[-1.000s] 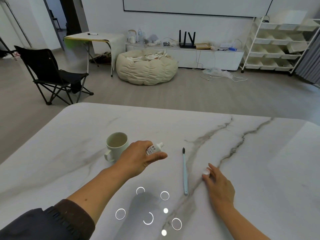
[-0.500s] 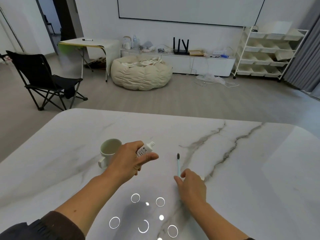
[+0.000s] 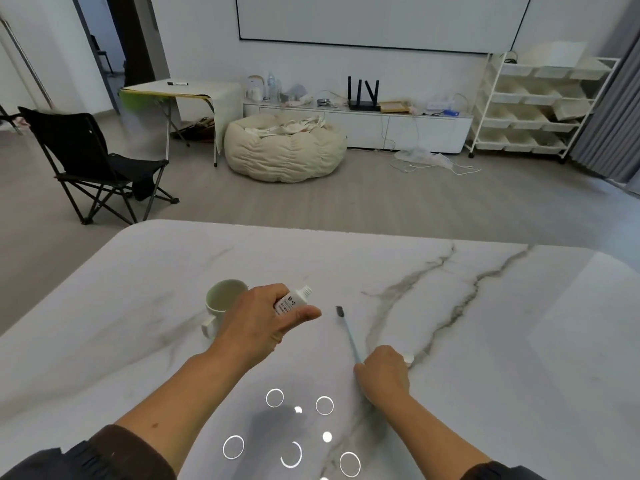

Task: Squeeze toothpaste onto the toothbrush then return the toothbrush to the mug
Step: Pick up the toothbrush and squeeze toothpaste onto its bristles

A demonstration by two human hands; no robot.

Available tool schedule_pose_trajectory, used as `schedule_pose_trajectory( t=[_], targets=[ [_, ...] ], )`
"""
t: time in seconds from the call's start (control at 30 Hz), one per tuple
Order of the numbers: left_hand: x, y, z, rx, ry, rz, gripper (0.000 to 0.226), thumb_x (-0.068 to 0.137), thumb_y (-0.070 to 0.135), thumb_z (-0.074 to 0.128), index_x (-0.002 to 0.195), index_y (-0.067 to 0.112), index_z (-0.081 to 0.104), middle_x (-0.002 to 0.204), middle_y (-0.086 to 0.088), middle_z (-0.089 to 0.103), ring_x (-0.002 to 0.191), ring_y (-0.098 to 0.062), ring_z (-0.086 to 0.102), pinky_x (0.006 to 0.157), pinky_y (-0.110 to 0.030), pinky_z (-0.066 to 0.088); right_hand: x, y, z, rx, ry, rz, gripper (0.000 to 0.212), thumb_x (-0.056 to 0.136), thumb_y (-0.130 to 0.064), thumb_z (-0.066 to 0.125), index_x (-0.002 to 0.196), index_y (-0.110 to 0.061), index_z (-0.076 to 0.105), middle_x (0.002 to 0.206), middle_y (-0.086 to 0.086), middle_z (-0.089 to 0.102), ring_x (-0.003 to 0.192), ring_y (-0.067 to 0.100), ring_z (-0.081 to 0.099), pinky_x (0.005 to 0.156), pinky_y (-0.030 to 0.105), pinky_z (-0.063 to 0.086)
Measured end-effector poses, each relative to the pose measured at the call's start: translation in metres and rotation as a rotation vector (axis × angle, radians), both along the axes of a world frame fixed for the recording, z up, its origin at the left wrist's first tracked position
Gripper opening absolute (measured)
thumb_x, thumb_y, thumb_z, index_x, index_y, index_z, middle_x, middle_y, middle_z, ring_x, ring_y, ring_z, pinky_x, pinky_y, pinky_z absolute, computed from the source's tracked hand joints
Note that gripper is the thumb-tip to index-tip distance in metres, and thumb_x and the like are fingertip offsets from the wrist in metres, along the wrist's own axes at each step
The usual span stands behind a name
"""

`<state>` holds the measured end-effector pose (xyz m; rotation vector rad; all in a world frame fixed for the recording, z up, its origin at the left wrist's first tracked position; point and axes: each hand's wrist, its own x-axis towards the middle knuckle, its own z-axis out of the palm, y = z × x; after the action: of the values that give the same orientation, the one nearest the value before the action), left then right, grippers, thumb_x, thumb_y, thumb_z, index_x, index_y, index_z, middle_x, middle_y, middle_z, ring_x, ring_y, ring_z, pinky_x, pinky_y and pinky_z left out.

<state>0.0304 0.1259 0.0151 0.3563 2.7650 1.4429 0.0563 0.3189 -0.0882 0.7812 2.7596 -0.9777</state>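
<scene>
My left hand (image 3: 258, 322) grips a small white toothpaste tube (image 3: 292, 300) above the table, its uncapped nozzle pointing up and to the right. My right hand (image 3: 382, 374) is closed on the lower end of a light blue toothbrush (image 3: 349, 332). The brush slants up to the left, and its dark bristle head sits just right of the tube's nozzle. A cream mug (image 3: 221, 301) stands on the table behind my left hand, partly hidden by it. A small white cap (image 3: 409, 358) lies on the table beside my right hand.
The white marble table (image 3: 485, 341) has grey veins and a rounded far edge. Beyond it are a black folding chair (image 3: 93, 164), a beige beanbag (image 3: 284, 150), a folding table, a low white cabinet and a white shelf rack (image 3: 540, 102).
My right hand left the cap on the table, moved left to the toothbrush and closed on its handle, tilting the head toward the tube. My left hand kept hold of the tube.
</scene>
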Motion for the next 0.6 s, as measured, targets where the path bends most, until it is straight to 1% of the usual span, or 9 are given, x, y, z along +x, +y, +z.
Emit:
schedule_pose_trajectory(
  t=[0.03, 0.07, 0.13, 0.17, 0.2, 0.27, 0.3, 0.43, 0.6],
  targets=[
    [-0.001, -0.001, -0.001, -0.024, 0.029, 0.021, 0.068, 0.044, 0.079, 0.06, 0.057, 0.013, 0.047, 0.043, 0.009, 0.041, 0.042, -0.011, 0.037, 0.044, -0.032, 0.037, 0.001, 0.0, 0.006, -0.016, 0.028, 0.026, 0.027, 0.08, -0.012, 0.056, 0.06, -0.012, 0.039, 0.073, 0.007, 0.056, 0.075, 0.025, 0.053, 0.067, 0.029, 0.044],
    [-0.001, -0.002, -0.002, -0.051, 0.064, 0.046, 0.065, 0.047, 0.077, 0.063, 0.053, 0.016, 0.043, 0.04, 0.009, 0.038, 0.04, -0.009, 0.033, 0.043, -0.029, 0.032, 0.003, 0.001, 0.015, -0.022, 0.058, 0.051, 0.021, 0.08, -0.012, 0.057, 0.062, -0.01, 0.045, 0.072, 0.007, 0.058, 0.075, 0.024, 0.054, 0.069, 0.028, 0.043],
    [-0.002, -0.002, 0.0, -0.13, 0.145, 0.095, 0.057, 0.055, 0.068, 0.066, 0.048, 0.021, 0.035, 0.039, 0.008, 0.034, 0.04, -0.01, 0.035, 0.043, -0.023, 0.023, 0.01, 0.004, 0.041, -0.049, 0.13, 0.099, 0.006, 0.08, -0.013, 0.058, 0.081, -0.008, 0.061, 0.079, 0.008, 0.068, 0.081, 0.026, 0.062, 0.072, 0.029, 0.045],
    [-0.003, -0.002, 0.001, -0.169, 0.182, 0.115, 0.053, 0.058, 0.064, 0.064, 0.048, 0.022, 0.034, 0.039, 0.007, 0.034, 0.041, -0.01, 0.037, 0.043, -0.023, 0.021, 0.015, 0.007, 0.056, -0.083, 0.166, 0.127, 0.011, 0.081, -0.014, 0.058, 0.088, -0.008, 0.063, 0.076, 0.006, 0.07, 0.081, 0.023, 0.066, 0.071, 0.029, 0.047],
    [-0.004, -0.001, 0.002, -0.206, 0.215, 0.131, 0.05, 0.061, 0.063, 0.062, 0.048, 0.023, 0.035, 0.04, 0.007, 0.036, 0.041, -0.01, 0.039, 0.042, -0.023, 0.021, 0.022, 0.01, 0.072, -0.122, 0.204, 0.16, 0.011, 0.082, -0.016, 0.059, 0.089, -0.01, 0.064, 0.068, 0.002, 0.069, 0.075, 0.017, 0.068, 0.065, 0.028, 0.048],
    [-0.006, 0.0, 0.005, -0.268, 0.263, 0.142, 0.046, 0.066, 0.06, 0.059, 0.049, 0.023, 0.037, 0.041, 0.006, 0.04, 0.041, -0.011, 0.04, 0.042, -0.026, 0.025, 0.041, 0.015, 0.101, -0.193, 0.265, 0.235, 0.008, 0.084, -0.021, 0.06, 0.086, -0.015, 0.064, 0.056, 0.0, 0.064, 0.054, 0.002, 0.062, 0.053, 0.024, 0.044],
    [-0.007, 0.0, 0.006, -0.288, 0.276, 0.143, 0.045, 0.068, 0.058, 0.059, 0.05, 0.023, 0.037, 0.042, 0.006, 0.042, 0.042, -0.011, 0.041, 0.042, -0.028, 0.028, 0.05, 0.016, 0.113, -0.229, 0.281, 0.268, 0.008, 0.084, -0.024, 0.06, 0.083, -0.018, 0.065, 0.054, 0.002, 0.063, 0.048, 0.001, 0.059, 0.05, 0.024, 0.042],
    [-0.009, 0.001, 0.008, -0.351, 0.309, 0.147, 0.042, 0.071, 0.053, 0.056, 0.051, 0.023, 0.035, 0.042, 0.004, 0.041, 0.042, -0.012, 0.039, 0.042, -0.027, 0.027, 0.081, 0.012, 0.143, -0.336, 0.325, 0.351, 0.014, 0.085, -0.031, 0.06, 0.076, -0.021, 0.065, 0.058, 0.014, 0.062, 0.045, 0.001, 0.054, 0.05, 0.024, 0.039],
    [-0.011, 0.002, 0.012, -0.378, 0.36, 0.147, 0.043, 0.074, 0.044, 0.057, 0.05, 0.022, 0.03, 0.041, 0.004, 0.035, 0.04, -0.015, 0.033, 0.042, -0.027, 0.023, 0.092, 0.007, 0.155, -0.304, 0.357, 0.4, 0.015, 0.083, -0.034, 0.06, 0.073, -0.024, 0.064, 0.059, 0.01, 0.064, 0.046, 0.003, 0.055, 0.041, 0.011, 0.037]
  ],
)
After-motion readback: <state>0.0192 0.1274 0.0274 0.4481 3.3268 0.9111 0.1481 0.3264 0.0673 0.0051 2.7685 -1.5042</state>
